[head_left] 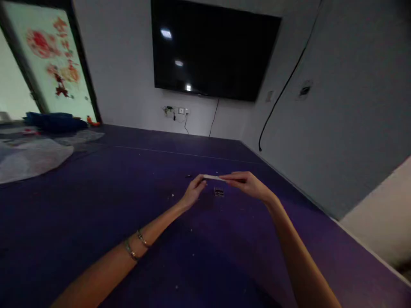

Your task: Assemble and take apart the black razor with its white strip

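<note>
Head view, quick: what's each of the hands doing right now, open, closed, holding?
Left hand: closed, holding the left end of a thin white piece.
Right hand: closed, holding its right end.

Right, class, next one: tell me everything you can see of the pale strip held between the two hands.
The pale strip looks whitish, thin and straight, seen almost edge-on. No separate parts can be made out, and its material is too small to tell. It lies nearly level, dipping slightly toward the right. The left hand holds one end and the right hand the other, partly hiding it. Behind it shows the purple floor.
</note>
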Motion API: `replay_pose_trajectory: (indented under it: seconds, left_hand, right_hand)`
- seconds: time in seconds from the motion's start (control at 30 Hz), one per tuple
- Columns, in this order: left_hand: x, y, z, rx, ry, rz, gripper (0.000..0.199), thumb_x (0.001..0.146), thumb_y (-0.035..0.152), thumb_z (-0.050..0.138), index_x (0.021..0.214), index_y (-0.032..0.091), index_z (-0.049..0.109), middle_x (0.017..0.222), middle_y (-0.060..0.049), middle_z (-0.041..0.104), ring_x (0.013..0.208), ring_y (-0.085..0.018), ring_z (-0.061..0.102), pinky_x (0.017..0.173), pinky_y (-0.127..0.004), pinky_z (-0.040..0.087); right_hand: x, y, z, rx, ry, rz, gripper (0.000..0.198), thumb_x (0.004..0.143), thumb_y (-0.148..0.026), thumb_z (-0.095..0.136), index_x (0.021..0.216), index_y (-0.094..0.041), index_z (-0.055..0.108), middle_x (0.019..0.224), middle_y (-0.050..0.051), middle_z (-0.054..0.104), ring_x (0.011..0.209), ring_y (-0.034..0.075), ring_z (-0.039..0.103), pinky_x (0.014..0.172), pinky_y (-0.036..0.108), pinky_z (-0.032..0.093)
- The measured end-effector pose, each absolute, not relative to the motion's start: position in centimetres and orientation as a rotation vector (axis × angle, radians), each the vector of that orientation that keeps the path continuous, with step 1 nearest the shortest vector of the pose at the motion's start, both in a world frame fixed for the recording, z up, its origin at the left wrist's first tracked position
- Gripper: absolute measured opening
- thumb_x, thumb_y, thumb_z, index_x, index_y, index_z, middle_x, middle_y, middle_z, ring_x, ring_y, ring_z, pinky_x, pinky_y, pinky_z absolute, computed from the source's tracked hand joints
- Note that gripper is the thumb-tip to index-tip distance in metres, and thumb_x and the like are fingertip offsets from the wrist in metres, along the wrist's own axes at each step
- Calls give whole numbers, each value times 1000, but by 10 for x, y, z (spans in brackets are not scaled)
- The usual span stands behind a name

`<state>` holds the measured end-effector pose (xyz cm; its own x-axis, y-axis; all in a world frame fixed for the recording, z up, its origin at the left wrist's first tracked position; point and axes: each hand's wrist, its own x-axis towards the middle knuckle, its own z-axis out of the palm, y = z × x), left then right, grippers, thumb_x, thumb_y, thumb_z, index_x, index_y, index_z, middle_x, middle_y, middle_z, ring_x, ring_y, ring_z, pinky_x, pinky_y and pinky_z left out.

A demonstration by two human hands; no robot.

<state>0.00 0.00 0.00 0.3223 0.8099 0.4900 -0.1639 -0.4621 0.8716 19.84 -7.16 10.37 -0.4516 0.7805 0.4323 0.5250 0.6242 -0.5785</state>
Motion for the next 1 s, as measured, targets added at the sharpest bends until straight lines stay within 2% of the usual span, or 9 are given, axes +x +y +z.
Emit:
replay_pose_trajectory:
  seconds: [0.2,0.33,0.53,0.6,0.7,0.8,0.9,1.0]
  left_hand:
    - [0,-11,9,1606,617,1333,21,80,34,50,91,16,55,66,2,44,61,-10,38,60,-22,32]
    - [0,-11,10,1611,605,1339,21,81,33,49,93,17,56,65,3,43,61,-10,39,60,-22,32]
    - [-1,-6,7,1589,582,1360,19,82,31,49,91,16,55,63,3,44,59,-9,40,58,-21,32]
    - [-1,-6,6,1593,580,1360,19,82,31,49,92,16,55,63,3,45,59,-9,41,57,-21,32]
    - [0,-6,4,1548,567,1368,20,81,33,50,91,16,54,61,4,45,57,-8,43,56,-20,33]
    - [2,-6,3,1500,545,1324,22,81,36,50,92,17,51,59,5,45,53,-7,45,53,-20,35]
    - [2,-7,4,1477,529,1262,24,81,38,50,94,18,49,58,6,45,48,-7,46,50,-19,37]
    - [2,-9,6,1448,548,1238,24,80,39,50,93,19,48,58,7,44,42,-5,43,43,-18,35]
  right_hand:
    - [201,-67,100,-1009,-2165,496,28,82,-30,52,107,-26,65,102,3,68,91,18,61,82,33,47]
    - [204,-66,100,-1008,-2114,478,29,83,-29,52,109,-28,63,107,3,66,96,17,60,85,33,45]
    - [206,-63,97,-1039,-2134,568,30,82,-30,52,110,-27,63,107,3,66,92,17,60,80,31,45]
    - [206,-63,97,-1053,-2091,582,31,82,-31,52,110,-26,63,104,4,67,86,16,60,74,29,45]
    - [207,-66,99,-1097,-2139,697,31,79,-32,55,106,-23,66,81,2,68,66,12,56,58,24,42]
    - [206,-67,101,-1111,-2053,757,34,78,-32,57,109,-21,64,62,-2,59,51,7,45,46,20,35]
    - [196,-65,98,-1106,-1757,835,35,77,-34,57,108,-18,61,56,-5,48,44,5,38,39,17,29]
    - [177,-64,94,-1045,-1504,1067,25,74,-36,58,92,-18,56,57,-6,46,41,5,40,32,15,23]
